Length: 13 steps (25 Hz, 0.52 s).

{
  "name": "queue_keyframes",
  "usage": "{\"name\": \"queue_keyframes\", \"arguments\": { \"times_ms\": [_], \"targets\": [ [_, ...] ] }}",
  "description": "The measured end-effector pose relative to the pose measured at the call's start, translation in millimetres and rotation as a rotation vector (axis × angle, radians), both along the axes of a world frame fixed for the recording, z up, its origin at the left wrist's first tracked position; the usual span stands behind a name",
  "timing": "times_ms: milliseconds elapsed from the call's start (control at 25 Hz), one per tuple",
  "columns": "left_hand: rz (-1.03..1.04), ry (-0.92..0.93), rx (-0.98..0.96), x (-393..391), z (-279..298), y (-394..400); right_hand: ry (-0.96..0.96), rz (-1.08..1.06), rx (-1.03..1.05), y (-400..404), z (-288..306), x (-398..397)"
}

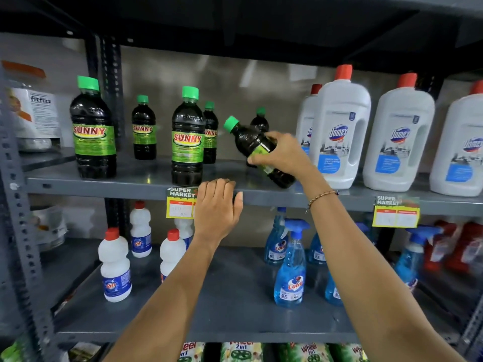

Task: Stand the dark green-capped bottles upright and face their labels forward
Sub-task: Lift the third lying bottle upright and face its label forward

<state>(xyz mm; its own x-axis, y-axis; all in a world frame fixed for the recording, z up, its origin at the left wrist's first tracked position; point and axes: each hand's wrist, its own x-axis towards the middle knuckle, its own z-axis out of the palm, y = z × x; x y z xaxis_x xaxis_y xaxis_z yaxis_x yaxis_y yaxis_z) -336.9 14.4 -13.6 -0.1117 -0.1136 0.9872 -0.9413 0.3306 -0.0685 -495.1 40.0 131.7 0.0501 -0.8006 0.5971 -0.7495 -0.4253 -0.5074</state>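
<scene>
Several dark bottles with green caps and green SUNNY labels stand on the grey upper shelf (pixel 130 182). A large one (pixel 92 131) stands at the left, another large one (pixel 187 142) at the front middle, both with labels forward. Smaller ones (pixel 143 129) (pixel 210 131) stand behind them, and one (pixel 260 118) further back is partly hidden. My right hand (pixel 281 154) grips a small bottle (pixel 251 142) that is tilted, cap up and to the left, its base near the shelf. My left hand (pixel 217 205) rests with fingers apart on the shelf's front edge, holding nothing.
White Domex jugs with red caps (pixel 339 131) (pixel 400 137) stand right of the tilted bottle. Yellow price tags (pixel 180 203) hang on the shelf edge. The lower shelf holds white red-capped bottles (pixel 115 267) and blue spray bottles (pixel 291 267).
</scene>
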Motion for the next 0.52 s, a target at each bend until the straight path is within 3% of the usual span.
{"name": "queue_keyframes", "arguments": {
  "times_ms": [200, 520],
  "targets": [
    [0.047, -0.026, 0.070, 0, 4, 2, -0.526, -0.013, -0.096, -19, -29, 20],
    [-0.007, -0.099, 0.147, -1, 4, 3, -0.502, 0.075, 0.022, -23, -42, 15]
  ]
}}
